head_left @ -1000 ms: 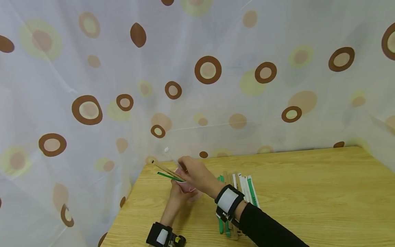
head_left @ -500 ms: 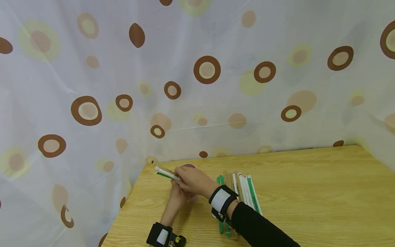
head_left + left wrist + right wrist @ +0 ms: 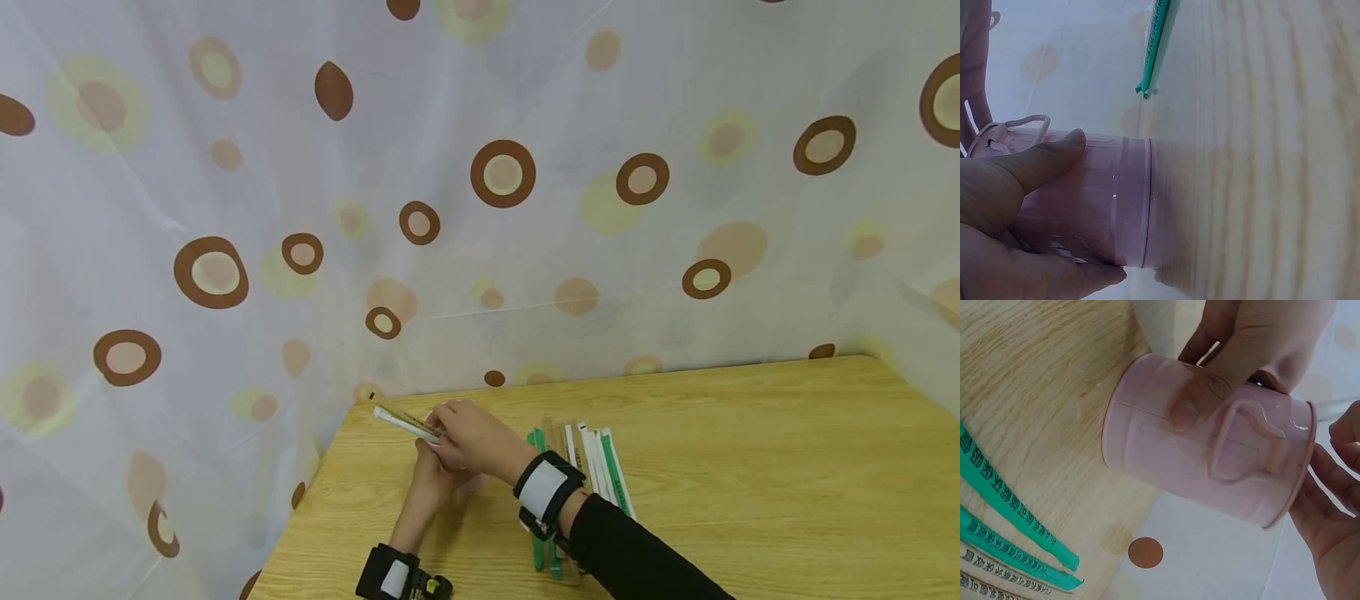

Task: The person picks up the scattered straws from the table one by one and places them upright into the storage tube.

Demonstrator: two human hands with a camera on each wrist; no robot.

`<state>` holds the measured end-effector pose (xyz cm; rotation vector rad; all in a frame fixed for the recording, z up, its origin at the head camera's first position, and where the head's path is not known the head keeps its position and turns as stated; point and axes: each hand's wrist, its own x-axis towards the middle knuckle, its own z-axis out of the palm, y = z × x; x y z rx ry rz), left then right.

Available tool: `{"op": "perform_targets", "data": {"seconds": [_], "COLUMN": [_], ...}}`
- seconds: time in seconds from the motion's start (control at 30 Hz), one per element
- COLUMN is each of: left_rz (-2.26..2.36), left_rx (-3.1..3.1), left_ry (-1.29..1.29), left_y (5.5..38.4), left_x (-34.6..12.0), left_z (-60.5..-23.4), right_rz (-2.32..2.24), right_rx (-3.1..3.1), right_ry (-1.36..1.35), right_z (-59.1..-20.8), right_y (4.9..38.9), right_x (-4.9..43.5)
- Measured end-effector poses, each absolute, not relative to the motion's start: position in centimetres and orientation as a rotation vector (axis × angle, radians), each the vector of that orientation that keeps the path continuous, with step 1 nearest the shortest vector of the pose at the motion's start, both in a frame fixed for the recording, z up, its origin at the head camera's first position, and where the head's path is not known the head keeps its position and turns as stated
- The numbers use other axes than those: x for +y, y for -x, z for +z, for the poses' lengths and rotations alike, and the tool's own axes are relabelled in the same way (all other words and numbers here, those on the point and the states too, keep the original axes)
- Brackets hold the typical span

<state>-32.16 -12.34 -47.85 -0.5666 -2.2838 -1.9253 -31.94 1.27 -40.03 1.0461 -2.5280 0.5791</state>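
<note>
A pink cup (image 3: pixel 1166 437) with a wire-like handle (image 3: pixel 1216 444) stands at the table's left side. My left hand (image 3: pixel 431 479) grips its side, the thumb (image 3: pixel 1060 153) lying along the wall near the handle. My right hand (image 3: pixel 476 437) is at the cup's mouth, its finger and thumb around a white wrapped straw (image 3: pixel 401 421). That straw leans out over the rim to the left. Beside it leans a tan wrapped straw (image 3: pixel 397 410). My right hand hides most of the cup in the head view.
Several wrapped straws in green (image 3: pixel 538 554), white (image 3: pixel 600 454) and tan lie in a row right of the cup, partly under my right forearm. The wooden table (image 3: pixel 750 467) meets a patterned curtain (image 3: pixel 570 242) behind and at the left.
The white straw has swung from upright at the cup's back down to the left, beside the tan one. My right hand has lowered with it and now covers more of the cup.
</note>
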Motion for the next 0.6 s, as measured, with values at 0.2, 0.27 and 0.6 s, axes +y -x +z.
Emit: {"op": "perform_targets", "data": {"seconds": [0.2,0.27,0.6], "left_rz": [-1.584,-1.558,-1.535], "left_rx": [-2.458,-2.472,-2.457], "left_ry": [0.440,0.394,0.352], "left_y": [31.7,31.6,31.7], "left_x": [-12.6,-12.5,-12.3], "left_z": [-47.9,-47.9,-48.0], "right_rz": [0.750,0.759,0.909], "right_rx": [-2.479,-2.463,-2.662], "right_ry": [-0.936,-0.876,-0.426], "right_z": [-39.9,-40.0,-41.5], "right_y": [31.4,31.1,28.9], "right_x": [3.5,4.5,10.9]}}
